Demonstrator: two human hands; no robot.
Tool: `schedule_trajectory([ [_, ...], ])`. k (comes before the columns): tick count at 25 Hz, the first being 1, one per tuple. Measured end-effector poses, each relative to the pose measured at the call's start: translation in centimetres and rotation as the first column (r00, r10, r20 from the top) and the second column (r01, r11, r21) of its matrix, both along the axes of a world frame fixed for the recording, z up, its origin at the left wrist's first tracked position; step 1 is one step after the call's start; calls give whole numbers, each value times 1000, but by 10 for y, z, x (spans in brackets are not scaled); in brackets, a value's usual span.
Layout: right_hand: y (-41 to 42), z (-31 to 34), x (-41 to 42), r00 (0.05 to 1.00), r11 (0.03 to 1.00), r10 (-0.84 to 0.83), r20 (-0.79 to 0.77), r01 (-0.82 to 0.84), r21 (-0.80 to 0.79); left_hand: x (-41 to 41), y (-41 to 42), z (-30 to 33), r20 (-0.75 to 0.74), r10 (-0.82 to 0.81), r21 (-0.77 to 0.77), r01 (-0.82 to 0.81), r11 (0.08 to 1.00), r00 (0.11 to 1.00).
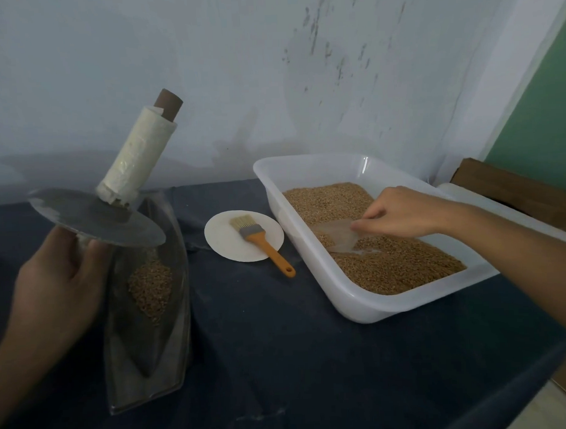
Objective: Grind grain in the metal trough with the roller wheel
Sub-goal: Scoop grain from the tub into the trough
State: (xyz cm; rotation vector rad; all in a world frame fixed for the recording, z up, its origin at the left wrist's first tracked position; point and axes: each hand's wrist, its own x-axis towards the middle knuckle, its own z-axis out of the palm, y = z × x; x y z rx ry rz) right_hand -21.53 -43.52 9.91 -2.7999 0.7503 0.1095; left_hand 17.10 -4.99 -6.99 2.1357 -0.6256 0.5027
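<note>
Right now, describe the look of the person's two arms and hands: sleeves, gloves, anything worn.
Both are bare. The left hand and its forearm show no sleeve, glove, ring or watch. The right hand and forearm are likewise uncovered up to the frame edge, with no jewellery or markings visible. The fingers wear nothing.

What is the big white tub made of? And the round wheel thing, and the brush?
The tub looks like plastic: milky, smooth, slightly see-through, with rounded corners. The wheel held by the left hand looks like dull grey metal, thin and flat; its handle seems wrapped in whitish film or tape. The brush has pale bristles, probably hair or fibre, a grey band and a glossy orange handle, likely plastic.
</note>
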Motion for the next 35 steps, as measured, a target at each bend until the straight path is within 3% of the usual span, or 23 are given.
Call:
schedule_trajectory([
  [8, -1, -1, -6, 988, 949, -133, 84, 102, 297, -22, -4, 9, 31, -64, -7, 64, 998, 997],
  [18, -3, 6, -28, 941, 880, -283, 187, 178, 441, -44, -3, 25, 27, -149, -63, 150, 987, 988],
  [31, 20, 19, -38, 931, 866, -311, 193, 194, 461, -71, 1, 44, 3, -202, -122, 201, 972, 979],
  [35, 32, 37, -28, 942, 889, -252, 221, 135, 437, -91, 2, 63, -72, -216, -194, 199, 961, 974],
])
